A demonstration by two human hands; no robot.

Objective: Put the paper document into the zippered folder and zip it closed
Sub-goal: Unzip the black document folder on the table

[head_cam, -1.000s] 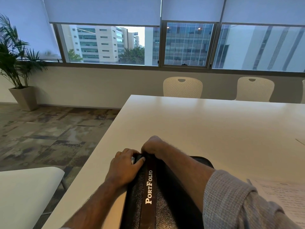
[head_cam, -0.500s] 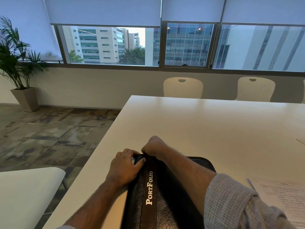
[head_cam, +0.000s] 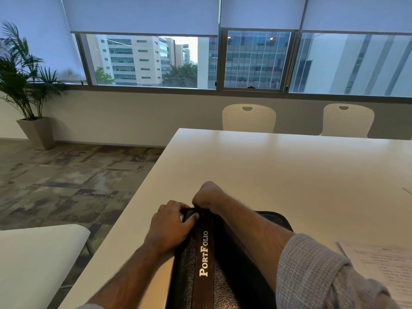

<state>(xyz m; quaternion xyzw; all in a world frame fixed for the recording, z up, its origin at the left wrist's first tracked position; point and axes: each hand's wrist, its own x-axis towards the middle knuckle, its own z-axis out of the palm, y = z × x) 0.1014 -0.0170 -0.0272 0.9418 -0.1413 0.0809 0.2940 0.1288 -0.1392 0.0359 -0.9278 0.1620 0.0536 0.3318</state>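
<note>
A black zippered folder (head_cam: 218, 270) marked "PortFolio" lies on the white table (head_cam: 289, 170) close to me. My left hand (head_cam: 170, 224) holds its far left corner, thumb pressed on the cover. My right hand (head_cam: 208, 194) is curled at the far edge beside it, pinching something there that looks like the zipper pull, hidden under the fingers. A printed paper document (head_cam: 383, 268) lies flat on the table at the lower right, outside the folder.
Two white chairs (head_cam: 248, 118) (head_cam: 347, 119) stand behind the table's far edge. Another white surface (head_cam: 35, 259) sits at the lower left. A potted palm (head_cam: 24, 85) stands by the window. The table's left edge runs close to the folder.
Both hands stay at the folder's far corner. The right hand has shifted only slightly; the folder and paper have not moved.
</note>
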